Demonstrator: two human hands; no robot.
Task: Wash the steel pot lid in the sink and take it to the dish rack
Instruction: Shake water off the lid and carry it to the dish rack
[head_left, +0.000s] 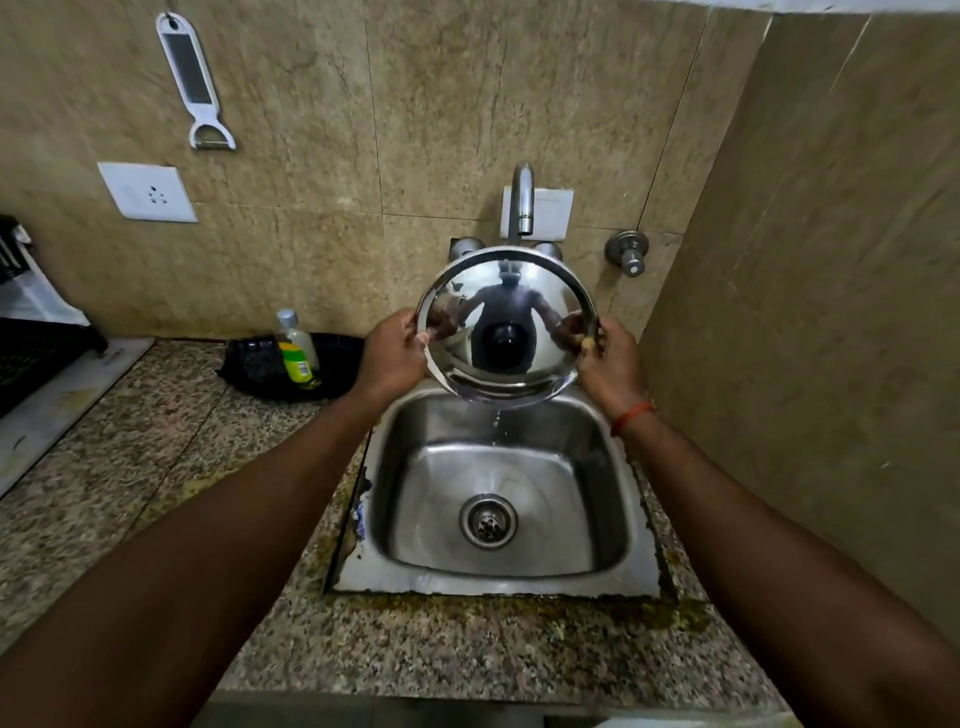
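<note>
Right below me, two bare forearms reach out over the steel sink, whose basin is wet around the drain. Above its far edge the steel pot lid is held on edge, shiny inner face towards the person. The left hand pinches the rim on one side with thumb in front. The right hand, a red thread at its wrist, grips the opposite rim. A thin line of drops falls from the lid's lowest point into the basin.

To my eye the rinse looks done and this is the draining step. It goes best with the lid kept tilted over the basin until the drops thin out, perhaps with a gentle shake. One firm hand should then take the wet, slippery rim before the carry leftwards.

Around the sink runs a speckled granite counter, stained along the sink's frame. Further back on the left sits a black tray with a clear soap bottle in it. At the far left edge is a dark slatted thing on a pale mat, probably the dish rack, though it is cut off. Behind the lid rises the tap, seemingly not running, with a wall valve beside it. On the beige tiled wall hang a white socket and a peeler.
</note>
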